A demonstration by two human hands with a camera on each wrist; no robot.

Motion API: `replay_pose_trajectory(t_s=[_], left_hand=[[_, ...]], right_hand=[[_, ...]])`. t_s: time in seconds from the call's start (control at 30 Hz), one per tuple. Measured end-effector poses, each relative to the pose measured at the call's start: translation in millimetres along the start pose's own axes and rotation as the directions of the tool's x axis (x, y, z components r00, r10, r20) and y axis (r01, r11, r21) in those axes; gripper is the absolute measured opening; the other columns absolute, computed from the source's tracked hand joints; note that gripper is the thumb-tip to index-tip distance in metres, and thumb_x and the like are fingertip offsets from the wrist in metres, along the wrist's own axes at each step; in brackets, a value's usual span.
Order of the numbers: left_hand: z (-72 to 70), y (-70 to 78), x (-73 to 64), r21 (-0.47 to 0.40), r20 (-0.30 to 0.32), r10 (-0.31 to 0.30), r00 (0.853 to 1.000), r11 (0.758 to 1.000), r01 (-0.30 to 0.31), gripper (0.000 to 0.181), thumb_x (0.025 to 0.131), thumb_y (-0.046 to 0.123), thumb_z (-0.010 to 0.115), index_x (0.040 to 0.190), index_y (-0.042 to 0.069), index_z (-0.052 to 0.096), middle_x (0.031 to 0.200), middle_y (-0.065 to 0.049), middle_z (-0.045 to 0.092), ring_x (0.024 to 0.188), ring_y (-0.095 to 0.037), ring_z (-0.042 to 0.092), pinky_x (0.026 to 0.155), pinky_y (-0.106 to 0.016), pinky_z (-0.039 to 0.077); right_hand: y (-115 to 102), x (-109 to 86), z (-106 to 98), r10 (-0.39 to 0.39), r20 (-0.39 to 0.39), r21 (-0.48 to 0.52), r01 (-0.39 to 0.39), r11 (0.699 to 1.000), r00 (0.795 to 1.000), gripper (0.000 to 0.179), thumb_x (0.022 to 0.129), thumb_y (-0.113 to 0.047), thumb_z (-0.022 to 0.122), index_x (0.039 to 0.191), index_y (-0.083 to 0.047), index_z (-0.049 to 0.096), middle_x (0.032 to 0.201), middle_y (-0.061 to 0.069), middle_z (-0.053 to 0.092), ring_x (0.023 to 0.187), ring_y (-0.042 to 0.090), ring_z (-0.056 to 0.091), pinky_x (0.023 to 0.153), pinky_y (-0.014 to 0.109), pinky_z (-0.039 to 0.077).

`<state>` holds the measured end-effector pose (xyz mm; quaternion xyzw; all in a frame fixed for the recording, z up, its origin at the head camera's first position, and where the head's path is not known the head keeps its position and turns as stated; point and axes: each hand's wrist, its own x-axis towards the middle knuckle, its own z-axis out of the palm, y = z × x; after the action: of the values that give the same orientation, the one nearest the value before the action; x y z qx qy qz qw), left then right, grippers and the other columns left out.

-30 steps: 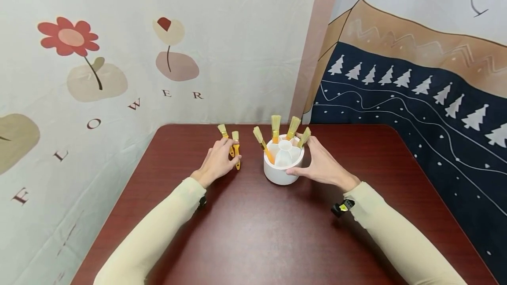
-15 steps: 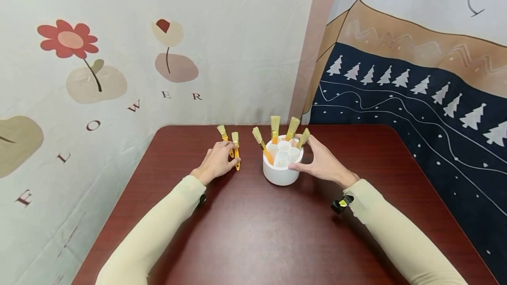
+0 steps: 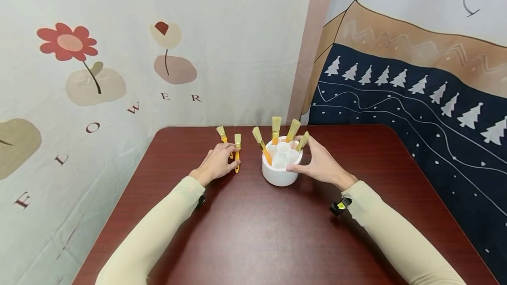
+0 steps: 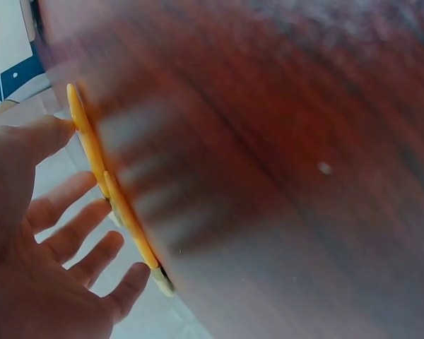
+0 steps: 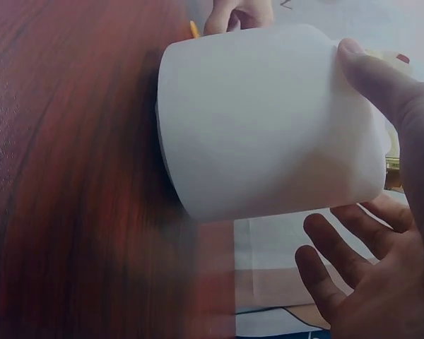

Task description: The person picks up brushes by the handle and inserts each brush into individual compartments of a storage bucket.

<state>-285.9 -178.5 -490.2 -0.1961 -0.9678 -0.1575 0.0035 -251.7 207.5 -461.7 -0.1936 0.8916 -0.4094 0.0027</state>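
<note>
In the head view, my right hand (image 3: 322, 164) holds the right side of a round white brush pot (image 3: 279, 177), its thumb at the front rim and its fingers partly hidden behind. Petal-shaped compartments divide the pot's top. Several flat paintbrushes (image 3: 258, 135) stand in it, bristles up, with orange handles. To the pot's left, my left hand (image 3: 215, 162) reaches over two yellow-handled paintbrushes (image 3: 237, 139) on the table. The left wrist view shows its thumb touching the nearer handle (image 4: 88, 138) and its index fingertip close beside it, the other fingers (image 4: 102, 258) spread and loosely bent.
Everything sits toward the far side of a dark red wooden table (image 3: 253, 232). Behind it hangs a pale curtain (image 3: 237, 56) printed with flowers and letters. A dark blue cloth (image 3: 380, 100) with white trees covers the right side.
The right-hand loose paintbrush has shifted slightly toward me under the left hand. The right hand keeps its place on the brush pot, and the whole head view has drifted a little.
</note>
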Motion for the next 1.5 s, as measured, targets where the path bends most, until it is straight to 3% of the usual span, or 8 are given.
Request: replay_pose_trajectory(t_s=[0.27, 0.7, 0.9, 1.27, 1.5], left_hand=[[0.6, 2.4, -2.8, -0.006, 0.011, 0.056, 0.998, 0.998, -0.056, 0.052, 0.113, 0.032, 0.079, 0.159, 0.010, 0.071, 0.171, -0.017, 0.063, 0.162, -0.047, 0.055, 0.127, -0.073, 0.049], [-0.3, 6.8, -6.8, -0.010, 0.053, 0.101, 0.994, 0.995, -0.100, 0.052, 0.112, 0.031, 0.080, 0.159, 0.008, 0.071, 0.173, -0.013, 0.063, 0.162, -0.046, 0.056, 0.129, -0.076, 0.047], [-1.6, 8.6, -8.9, -0.053, 0.076, 0.118, 0.990, 0.992, -0.114, 0.051, 0.113, 0.027, 0.079, 0.159, 0.008, 0.070, 0.175, -0.012, 0.061, 0.164, -0.046, 0.054, 0.132, -0.076, 0.043], [-7.0, 12.9, -13.7, -0.044, 0.126, 0.134, 0.983, 0.991, -0.129, 0.046, 0.108, 0.022, 0.082, 0.151, 0.007, 0.077, 0.172, -0.010, 0.065, 0.162, -0.043, 0.057, 0.135, -0.072, 0.043], [-10.7, 15.1, -18.7, -0.023, 0.126, 0.160, 0.979, 0.987, -0.158, 0.041, 0.103, 0.014, 0.087, 0.144, 0.007, 0.081, 0.162, -0.010, 0.073, 0.155, -0.039, 0.065, 0.132, -0.065, 0.049]], right_hand=[[-4, -2.4, 4, -0.006, -0.038, -0.029, 0.005, 1.000, 0.999, 0.104, 0.086, -0.055, 0.103, 0.163, -0.013, 0.048, 0.169, 0.012, 0.059, 0.156, 0.037, 0.059, 0.130, 0.070, 0.051], [-7, -4.4, 12, -0.020, -0.118, -0.038, 0.016, 0.999, 0.993, 0.082, 0.082, -0.054, 0.106, 0.130, -0.014, 0.053, 0.149, 0.008, 0.067, 0.138, 0.029, 0.066, 0.117, 0.055, 0.058], [-12, -6.3, 16, -0.013, -0.165, -0.050, 0.005, 0.999, 0.986, 0.085, 0.080, -0.056, 0.107, 0.129, -0.014, 0.052, 0.132, 0.007, 0.065, 0.120, 0.027, 0.063, 0.099, 0.046, 0.057], [-18, -9.6, 24, 0.029, -0.202, -0.055, -0.041, 0.998, 0.979, 0.088, 0.081, -0.058, 0.105, 0.134, -0.012, 0.052, 0.134, 0.008, 0.062, 0.121, 0.028, 0.063, 0.099, 0.044, 0.055], [-23, -13.5, 29, 0.057, -0.231, -0.070, -0.075, 0.995, 0.971, 0.096, 0.079, -0.063, 0.105, 0.139, -0.010, 0.051, 0.135, 0.010, 0.060, 0.125, 0.029, 0.064, 0.103, 0.048, 0.058]])
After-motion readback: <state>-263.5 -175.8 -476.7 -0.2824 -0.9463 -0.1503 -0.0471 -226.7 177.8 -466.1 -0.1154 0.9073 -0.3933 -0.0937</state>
